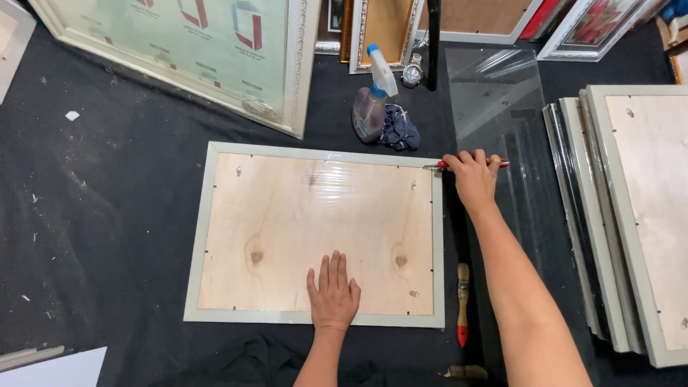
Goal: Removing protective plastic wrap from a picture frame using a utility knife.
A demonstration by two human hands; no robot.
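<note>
The face-down frame point(315, 236) is steadied flat by the open left hand point(333, 294) while a red-handled cutter point(466, 164), clasped in the right hand point(473, 175), is set at its corner.

Evenly lit overhead view, sharp across most of the scene.

Soft, bright light falls from above, leaving only faint shadows beside the hands. Mild glare streaks the clear sheet point(494, 93) at far right and the film over the wooden backing board point(315, 229). The black tabletop point(107, 215) stays dark. Edges bend slightly.
</note>
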